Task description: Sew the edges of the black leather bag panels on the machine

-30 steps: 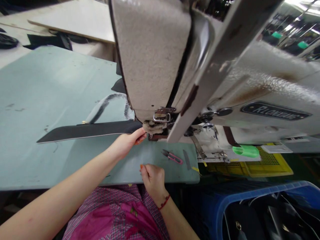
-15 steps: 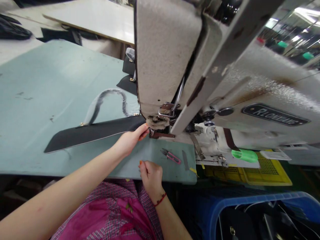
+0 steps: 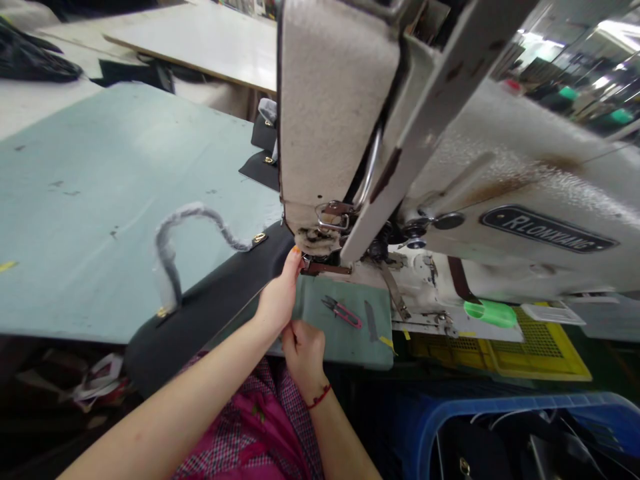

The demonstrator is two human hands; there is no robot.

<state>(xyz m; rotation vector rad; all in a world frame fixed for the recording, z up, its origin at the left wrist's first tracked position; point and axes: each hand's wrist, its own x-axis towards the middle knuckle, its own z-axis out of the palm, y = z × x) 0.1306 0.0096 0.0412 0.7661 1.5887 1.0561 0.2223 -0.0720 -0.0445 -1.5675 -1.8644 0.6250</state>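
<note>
A black bag panel (image 3: pixel 220 290) with a plastic-wrapped handle (image 3: pixel 165 243) and gold-coloured fittings runs slantwise from the sewing machine head (image 3: pixel 330 133) to the table's front edge, its near end hanging over. My left hand (image 3: pixel 279 290) pinches the panel's edge right beside the presser foot area, thumb on top; the needle is hidden. Just below it my right hand (image 3: pixel 305 347) is closed in a fist close to my body, and whatever it may hold is hidden. Pink thread snips (image 3: pixel 343 312) lie on the green table right of my hands, with a grey blade-shaped piece (image 3: pixel 371 321) beside them.
More black panels (image 3: pixel 263 167) with handles lie behind the machine head. A blue bin (image 3: pixel 425 427) holding black pieces stands at the lower right, near a yellow crate (image 3: pixel 540 353). The green-covered table (image 3: pixel 100 200) stretches left; a white table (image 3: pixel 200 40) is behind.
The panel has swung round, its free end moving toward me and off the front edge. My left hand has turned and moved slightly nearer my right hand, which stays in place.
</note>
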